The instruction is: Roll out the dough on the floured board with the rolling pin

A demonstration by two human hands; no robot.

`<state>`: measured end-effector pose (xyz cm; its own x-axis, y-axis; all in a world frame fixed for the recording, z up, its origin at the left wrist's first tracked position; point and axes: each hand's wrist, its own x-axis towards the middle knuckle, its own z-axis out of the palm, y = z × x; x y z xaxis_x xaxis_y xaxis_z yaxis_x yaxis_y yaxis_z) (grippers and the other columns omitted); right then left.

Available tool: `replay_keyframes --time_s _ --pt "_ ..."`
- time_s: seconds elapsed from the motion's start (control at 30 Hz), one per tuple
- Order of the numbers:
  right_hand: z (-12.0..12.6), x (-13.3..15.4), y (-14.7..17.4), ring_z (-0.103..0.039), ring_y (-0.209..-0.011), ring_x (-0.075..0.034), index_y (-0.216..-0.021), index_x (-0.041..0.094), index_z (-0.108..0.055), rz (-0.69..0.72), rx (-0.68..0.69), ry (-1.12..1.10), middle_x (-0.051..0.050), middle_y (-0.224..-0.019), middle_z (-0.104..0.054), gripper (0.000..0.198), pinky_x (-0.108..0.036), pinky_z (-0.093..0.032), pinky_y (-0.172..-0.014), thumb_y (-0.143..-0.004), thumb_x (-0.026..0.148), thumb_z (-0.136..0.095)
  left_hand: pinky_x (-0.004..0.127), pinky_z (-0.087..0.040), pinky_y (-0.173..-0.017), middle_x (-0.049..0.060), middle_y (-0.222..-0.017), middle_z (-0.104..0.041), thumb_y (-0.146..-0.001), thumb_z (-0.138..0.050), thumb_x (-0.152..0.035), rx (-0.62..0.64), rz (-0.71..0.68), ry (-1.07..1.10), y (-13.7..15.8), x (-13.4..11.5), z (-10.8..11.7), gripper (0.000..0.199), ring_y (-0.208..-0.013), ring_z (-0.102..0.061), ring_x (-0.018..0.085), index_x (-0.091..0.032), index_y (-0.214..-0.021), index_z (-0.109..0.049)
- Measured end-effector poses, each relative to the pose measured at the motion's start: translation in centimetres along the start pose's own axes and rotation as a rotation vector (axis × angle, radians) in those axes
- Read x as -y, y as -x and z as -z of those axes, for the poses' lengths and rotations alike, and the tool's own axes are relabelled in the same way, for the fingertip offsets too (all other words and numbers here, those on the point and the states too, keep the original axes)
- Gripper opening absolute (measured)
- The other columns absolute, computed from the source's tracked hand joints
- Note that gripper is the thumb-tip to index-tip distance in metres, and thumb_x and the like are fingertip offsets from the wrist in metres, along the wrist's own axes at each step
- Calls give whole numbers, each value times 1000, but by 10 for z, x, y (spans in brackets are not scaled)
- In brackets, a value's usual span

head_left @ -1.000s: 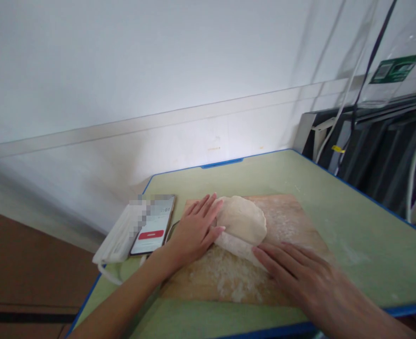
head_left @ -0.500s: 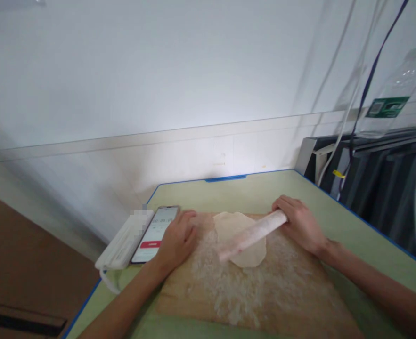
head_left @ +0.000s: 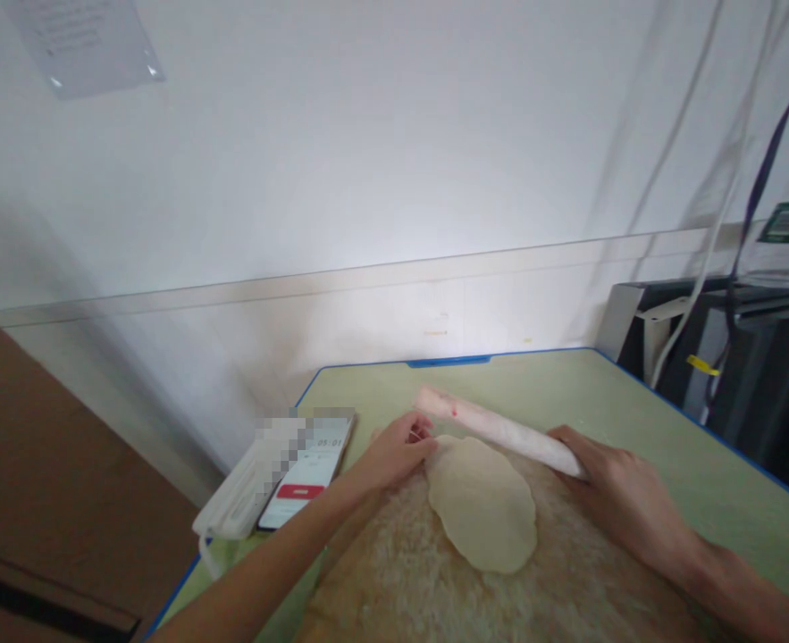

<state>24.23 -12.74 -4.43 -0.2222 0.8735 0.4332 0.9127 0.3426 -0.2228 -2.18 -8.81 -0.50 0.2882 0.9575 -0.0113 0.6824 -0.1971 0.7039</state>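
A flat, roughly oval sheet of dough lies on the floured wooden board. My left hand is at its far left edge, with the fingers curled and closed on the rim of the dough. My right hand grips one end of a flour-dusted rolling pin. The pin slants up to the left, beyond the dough and apart from my left hand, with a small red mark near its free end.
Left of the board, a phone showing a timer lies beside a white device with a cable. The green table meets a white wall. Dark panels, hanging cords and a plastic bottle stand to the right.
The rolling pin has come off the dough and swung its free end away, toward the far edge. My left hand has moved right from the board's edge to the dough's rim.
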Motion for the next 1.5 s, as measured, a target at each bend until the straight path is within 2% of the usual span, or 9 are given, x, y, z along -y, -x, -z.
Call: replay_keyframes --time_s 0.27,0.4,0.57,0.63,0.8,0.97,1.23,1.33,1.5 --pt "-1 -19 -9 -63 -62 -21 -85 25 -53 -132 -27 83 0 -74 -67 17 -26 -35 -48 -75 17 -42 23 -26 -49 -5 -52 -43 -61 -62 -28 280 -31 -173 -43 -16 3 17 -52 -42 12 -15 -54 -52" --pt "-3 -24 -14 -62 -63 -20 -83 24 -52 -182 -51 103 -1 -72 -66 15 -26 -33 -49 -77 17 -41 23 -22 -50 -6 -58 -40 -61 -59 -24 240 -145 -195 -38 -31 7 16 -56 -38 11 -17 -59 -45" --pt "-7 -31 -17 -59 -55 -20 -82 24 -51 -265 -161 92 -1 -62 -63 10 -25 -31 -46 -82 29 -43 21 -22 -50 -7 -59 -37 -65 -57 -27 206 -274 -167 -13 -74 28 19 -54 -34 9 -18 -62 -40" --pt "-8 -33 -17 -59 -54 -20 -81 23 -51 -291 -202 76 -2 -61 -62 12 -25 -30 -46 -82 33 -44 21 -22 -48 -8 -56 -36 -68 -56 -32 145 -289 -47 -3 -84 32 21 -51 -34 8 -19 -66 -39" --pt "-6 -33 -18 -59 -55 -20 -82 23 -51 -318 -231 67 -2 -61 -62 12 -25 -30 -46 -82 33 -45 19 -30 -45 -6 -58 -48 -65 -58 -35 59 -69 274 12 -50 15 26 -50 -44 9 -19 -77 -42" --pt "-3 -28 -16 -61 -59 -19 -84 23 -52 -201 -160 98 -2 -69 -65 11 -25 -32 -48 -82 24 -41 20 -36 -41 -7 -55 -50 -62 -58 -32 138 87 262 21 -3 -4 29 -46 -50 11 -19 -81 -41" --pt "5 -17 -12 -62 -66 -19 -86 23 -51 -14 -24 158 -1 -76 -66 17 -25 -34 -51 -75 12 -44 19 -31 -37 -10 -52 -45 -71 -50 -32 119 69 83 32 9 -1 29 -37 -45 10 -21 -96 -38" --pt "10 -13 -11 -62 -69 -19 -88 21 -51 114 25 132 -2 -78 -65 9 -26 -37 -54 -83 22 -44 21 -32 -42 -8 -51 -47 -74 -45 -32 21 -6 -59 29 10 12 23 -44 -47 12 -19 -93 -44" --pt "14 1 -9 -62 -71 -19 -89 18 -53 330 93 169 -4 -79 -63 24 -28 -41 -58 -89 37 -38 21 -38 -48 -3 -61 -54 -80 -39 -37 -193 -118 -35 21 -5 45 23 -54 -53 13 -19 -91 -46"
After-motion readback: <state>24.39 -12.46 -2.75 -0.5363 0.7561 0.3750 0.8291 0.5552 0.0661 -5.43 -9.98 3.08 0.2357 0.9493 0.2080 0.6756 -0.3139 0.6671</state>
